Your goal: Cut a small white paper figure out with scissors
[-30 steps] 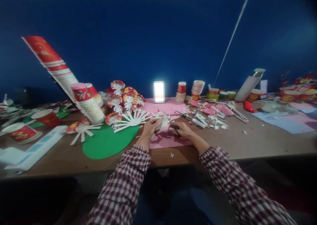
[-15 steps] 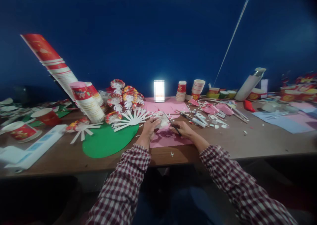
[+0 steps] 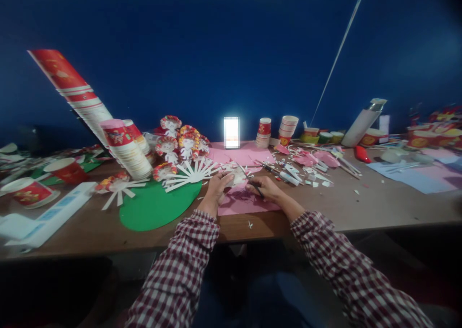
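Between my fingers and thumb my left hand pinches a small piece of white paper. My right hand is closed round a pair of dark scissors, whose blades point up and left and meet the right side of the paper. Both hands are over a pink sheet at the table's front edge. Dark thin scraps, blurred, lie on that sheet under the hands. To the left, a white fan of paper strips rests partly on a green oval sheet.
Stacked red and white paper cups lean at the left. Paper figures with red and yellow frills stand behind the fan. Pens and paper scraps lie right of my hands. A bright phone-like screen stands at the back.
Hardly anything differs. The whole view has shifted very slightly; both hands keep their hold on the paper and the scissors in the same place.
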Available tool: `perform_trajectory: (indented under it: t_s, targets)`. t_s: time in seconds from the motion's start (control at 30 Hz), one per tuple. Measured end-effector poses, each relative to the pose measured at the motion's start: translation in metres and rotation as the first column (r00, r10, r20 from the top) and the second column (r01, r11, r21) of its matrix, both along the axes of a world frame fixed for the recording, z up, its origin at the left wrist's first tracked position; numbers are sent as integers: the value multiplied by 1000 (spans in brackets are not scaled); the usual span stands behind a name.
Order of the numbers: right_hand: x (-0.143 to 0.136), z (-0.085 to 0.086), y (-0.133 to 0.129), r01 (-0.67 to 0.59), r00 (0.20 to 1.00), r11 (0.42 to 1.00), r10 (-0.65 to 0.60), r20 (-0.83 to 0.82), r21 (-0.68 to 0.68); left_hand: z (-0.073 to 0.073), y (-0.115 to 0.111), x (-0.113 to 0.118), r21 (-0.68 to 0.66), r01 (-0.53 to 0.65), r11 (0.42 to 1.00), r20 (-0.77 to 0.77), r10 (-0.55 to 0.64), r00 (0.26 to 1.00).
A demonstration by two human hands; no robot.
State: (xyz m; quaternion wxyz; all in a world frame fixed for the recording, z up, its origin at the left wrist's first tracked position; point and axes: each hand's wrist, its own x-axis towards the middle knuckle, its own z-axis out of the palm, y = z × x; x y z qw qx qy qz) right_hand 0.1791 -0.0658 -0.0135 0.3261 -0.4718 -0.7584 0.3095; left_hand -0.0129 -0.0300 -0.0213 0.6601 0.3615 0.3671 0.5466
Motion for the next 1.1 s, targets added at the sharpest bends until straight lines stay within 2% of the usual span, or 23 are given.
perform_trajectory:
  t_s: [0.8, 1.1]
  targets:
    - [-3, 4, -2, -12, 1000, 999, 12, -2, -32, -2, 2, 1, 5, -22, 1000, 54, 21, 998]
    - [-4, 8, -7, -22, 998, 987, 14, -53, -156, 1, 1, 1, -23, -23, 999, 54, 24, 998]
